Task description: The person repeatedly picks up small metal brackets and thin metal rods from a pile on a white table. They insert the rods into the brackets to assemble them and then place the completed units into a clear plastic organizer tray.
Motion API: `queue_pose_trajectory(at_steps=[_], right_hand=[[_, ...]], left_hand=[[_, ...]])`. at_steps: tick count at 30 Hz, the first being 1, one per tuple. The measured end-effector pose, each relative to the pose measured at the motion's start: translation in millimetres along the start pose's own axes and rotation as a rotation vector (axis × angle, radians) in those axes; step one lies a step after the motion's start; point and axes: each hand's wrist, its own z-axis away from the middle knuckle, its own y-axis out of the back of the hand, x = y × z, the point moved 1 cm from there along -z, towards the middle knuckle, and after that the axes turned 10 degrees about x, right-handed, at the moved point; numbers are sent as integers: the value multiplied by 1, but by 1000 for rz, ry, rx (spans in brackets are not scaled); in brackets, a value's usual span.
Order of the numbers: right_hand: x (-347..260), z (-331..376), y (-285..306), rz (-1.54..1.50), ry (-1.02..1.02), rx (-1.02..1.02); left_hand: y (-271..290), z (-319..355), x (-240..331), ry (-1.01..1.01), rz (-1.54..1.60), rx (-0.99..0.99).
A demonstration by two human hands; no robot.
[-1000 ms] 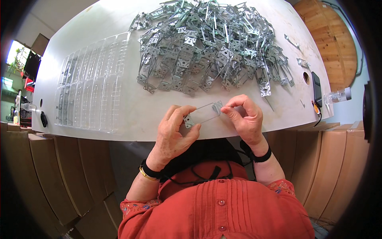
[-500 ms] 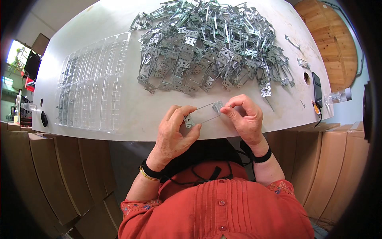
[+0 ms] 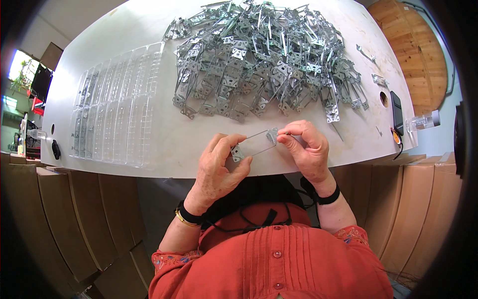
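1. Between 9 and 10 o'clock from the hands, a clear compartmented plastic tray [image 3: 125, 92] lies on the white table [image 3: 164, 144]. Metal parts [image 3: 79, 130] fill only its leftmost slots, in both the far and near rows; the slots toward its 3 o'clock side show just clear plastic. By that, the tray looks to be in an early stage, with most of it left.
2. The person's left hand [image 3: 219, 162] has thumb and forefinger clamped on the 8 o'clock end of a two-rod metal bracket [image 3: 272, 135].
3. That bracket spans the gap between the hands near the table's 6 o'clock edge, its two plates joined by thin rods running toward 2 o'clock. Whether work on it is finished cannot be told.
4. At 12 o'clock, a broad heap of similar brackets [image 3: 269, 65] lies tangled, so much appears to remain.
5. The right hand [image 3: 308, 152], apart from the left, pinches the bracket's 2 o'clock end; the fingertips hide whether a smaller piece sits between them.
6. At 2 o'clock, two loose metal pieces [image 3: 379, 79] lie apart from the heap, beyond a black phone-like device [image 3: 396, 112].
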Motion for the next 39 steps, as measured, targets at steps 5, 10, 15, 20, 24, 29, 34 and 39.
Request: queue_pose_trajectory(at_steps=[5,10,15,20,24,29,34,39], right_hand=[[-5,0,3,-17,-162,-27],[-3,2,0,-35,-130,-11],[-4,1,2,11,-146,-69],[-1,2,2,-127,-2,23],[0,5,0,-202,-156,36],[1,8,-1,-326,-296,-35],[-5,8,1,-337,-352,-126],[-3,9,3,-364,-341,-154]], left_hand=[[-1,0,-3,-24,5,15],[-2,1,-2,-15,11,12],[2,0,0,-2,-17,-31],[2,-1,2,-5,7,-27],[4,-2,5,27,52,-79],[15,-14,6,-81,-89,-147],[14,-17,0,-182,-281,-67],[0,-5,5,-44,-327,145]])
